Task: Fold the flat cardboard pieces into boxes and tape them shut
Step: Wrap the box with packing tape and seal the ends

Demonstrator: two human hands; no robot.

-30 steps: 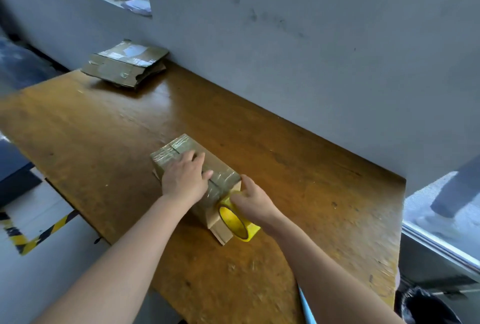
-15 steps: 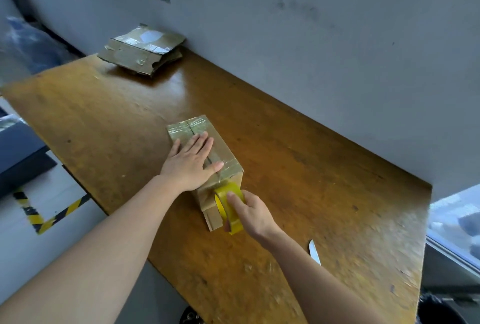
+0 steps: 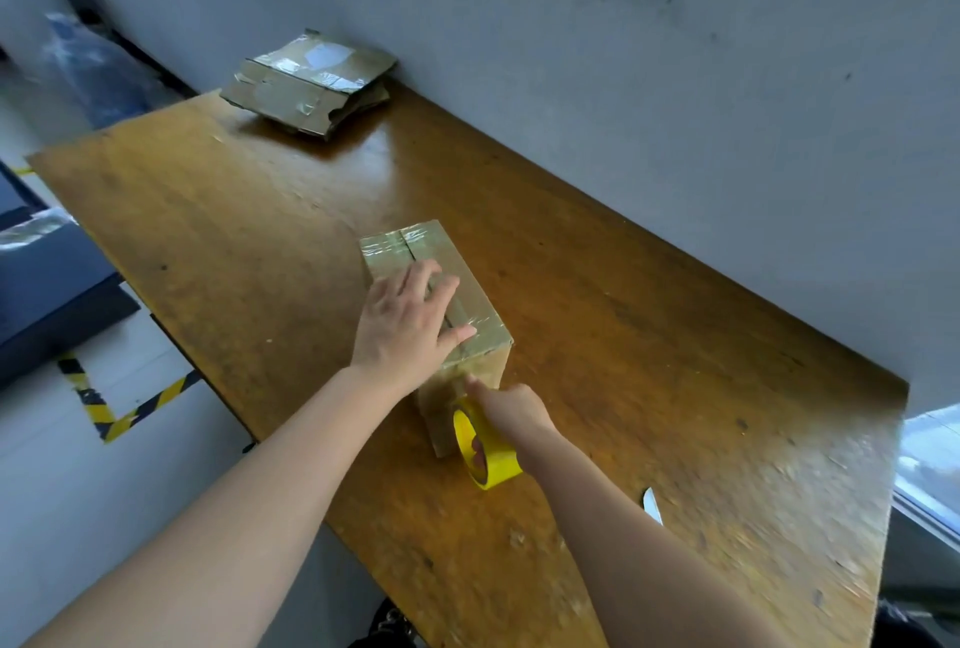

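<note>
Taping the cardboard box (image 3: 480, 307) shut
Left hand (image 3: 410, 325) flat on top, right hand (image 3: 511, 411) grips tape roll (image 3: 493, 463); flat cardboard pieces (image 3: 311, 86) wait at desk's (image 3: 208, 231) far corner

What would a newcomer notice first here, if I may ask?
The bright yellow tape roll stands out, held by the right hand at the near end of the box on the table. The left hand lies flat on the box; flattened cardboard sits by the wall.
</note>
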